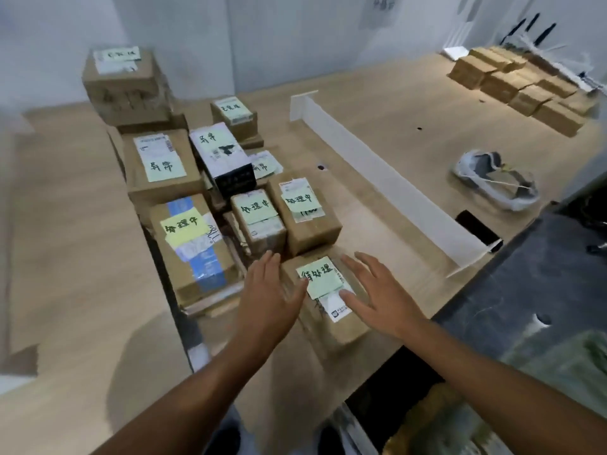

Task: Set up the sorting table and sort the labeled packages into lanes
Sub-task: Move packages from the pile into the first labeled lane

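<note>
looks down on a wooden table [377, 103]. lays left hand [269, 287] and right hand [377, 290], fingers straight, on either side of the nearest cardboard box [353, 325], thumbs touching its green note [323, 277] and white label [338, 307]. sees more noted packages [164, 162] crowded close together beyond and to the left, a white divider [394, 178] standing upright to the right, a plastic-wrapped parcel [496, 182] lying past it, plain brown boxes [519, 83] stacked at the far right corner
</note>
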Motion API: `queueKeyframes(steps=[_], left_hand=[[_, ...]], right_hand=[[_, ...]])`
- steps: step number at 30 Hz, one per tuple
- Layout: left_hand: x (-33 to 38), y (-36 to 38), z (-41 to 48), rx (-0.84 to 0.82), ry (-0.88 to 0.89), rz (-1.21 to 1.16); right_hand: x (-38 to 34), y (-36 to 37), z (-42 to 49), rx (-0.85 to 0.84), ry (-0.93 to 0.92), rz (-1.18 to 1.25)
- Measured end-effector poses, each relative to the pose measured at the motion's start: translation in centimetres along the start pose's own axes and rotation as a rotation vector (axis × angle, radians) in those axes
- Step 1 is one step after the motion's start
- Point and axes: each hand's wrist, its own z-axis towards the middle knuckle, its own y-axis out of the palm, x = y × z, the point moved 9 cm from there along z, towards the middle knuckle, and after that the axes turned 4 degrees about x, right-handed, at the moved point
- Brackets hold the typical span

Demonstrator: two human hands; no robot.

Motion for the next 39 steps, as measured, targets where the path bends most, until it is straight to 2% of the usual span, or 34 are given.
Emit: queueKeyframes(steps=[3, 9, 12, 17, 20, 23, 28, 33, 39], left_hand=[[-0.6, 2.3, -2.1, 0.092, -0.149, -0.089], [-1.7, 9.1, -4.5, 0.025, -0.41, -0.213], [-1.5, 12.1, -4.6, -0.014, -0.413, -0.336], [-1.6, 12.5, -4.9, 0.044, -0.431, -0.459], [-0.9, 9.9, -7.1, 0.071, -0.379, -0.506], [-1.0, 4.3, -11.2, 0.147, -0.344, -0.481], [-4.3, -7.8, -17.5, 0.377, -0.372, -0.42], [-9.0, -23.0, -25.0, 0.661, -0.381, -0.328], [-16.7, -38.1, -35.0, 0.829, -0.437, -0.167]], right_hand=[[2.3, 1.6, 1.7, -0.051, -0.057, 0.106], [4.9, 5.2, 3.3, -0.204, -0.12, 0.116], [6.2, 8.5, 2.5, -0.344, -0.102, 0.182], [6.0, 8.5, 2.6, -0.32, -0.097, 0.221], [4.2, 7.1, 0.6, -0.274, -0.109, 0.248], [-1.2, 5.5, -2.4, -0.222, -0.203, 0.303], [-14.8, 4.0, -5.2, -0.181, -0.431, 0.364], [-32.7, 3.5, -8.3, -0.136, -0.708, 0.415], [-52.3, 7.1, -13.6, -0.193, -0.907, 0.438]])
